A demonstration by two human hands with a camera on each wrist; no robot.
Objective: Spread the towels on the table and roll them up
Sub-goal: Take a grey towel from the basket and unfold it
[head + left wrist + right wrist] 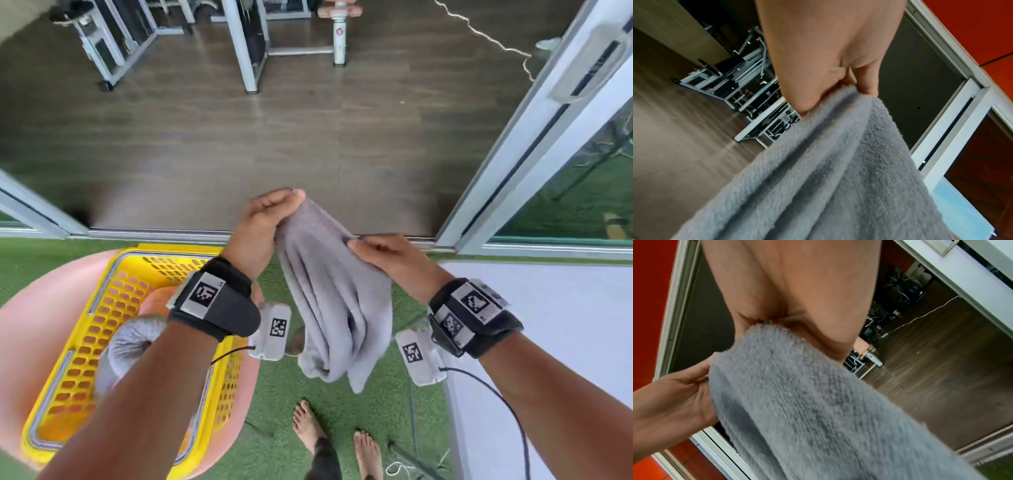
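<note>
So, head view: left hand [263, 222] pinches the top edge of a grey towel [332, 301], fingers curled on the cloth; right hand [387, 255] grips the same edge just right of it. Towel hangs bunched below both grips, in the air, left of the white tabletop [555, 329]. Yellow basket [113, 329] sits lower left of the grips, another grey towel [126, 346] inside.

Left wrist view: fingers [867, 84] closed on the towel [828, 178] fold.

Right wrist view: blurry, palm [797, 293] seems clamped on the towel [818, 410] end.
</note>
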